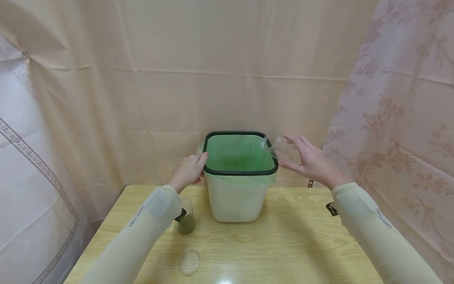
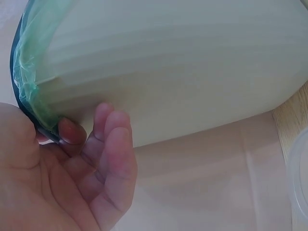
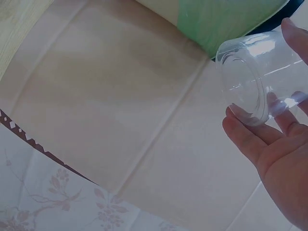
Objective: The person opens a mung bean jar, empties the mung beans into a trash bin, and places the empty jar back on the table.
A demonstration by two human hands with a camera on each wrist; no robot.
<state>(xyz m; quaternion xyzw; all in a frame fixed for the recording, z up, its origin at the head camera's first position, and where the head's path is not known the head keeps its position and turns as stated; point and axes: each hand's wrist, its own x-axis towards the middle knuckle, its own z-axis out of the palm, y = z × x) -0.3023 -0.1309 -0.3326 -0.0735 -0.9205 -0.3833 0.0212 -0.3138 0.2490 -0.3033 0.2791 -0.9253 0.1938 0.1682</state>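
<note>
A white trash bin (image 1: 237, 201) with a black rim and a green liner bag (image 1: 234, 154) stands upright on the table. My left hand (image 1: 188, 170) pinches the bin's left rim between thumb and index finger, while the other fingers (image 2: 120, 154) curl loosely below. In my right hand (image 1: 312, 159) is a clear plastic jar (image 3: 245, 79), gripped between thumb and fingers. The jar lies tipped on its side at the bin's right rim, and no contents show in it. Beside my left wrist stands another clear jar (image 1: 186, 225), partly hidden, with green granular stuff at its bottom.
A clear round lid (image 1: 189, 262) lies near the front of the wooden table (image 1: 283, 244). Beige cloth (image 1: 227, 79) hangs close behind the bin, and a flower-patterned curtain (image 1: 400, 138) hangs on the right.
</note>
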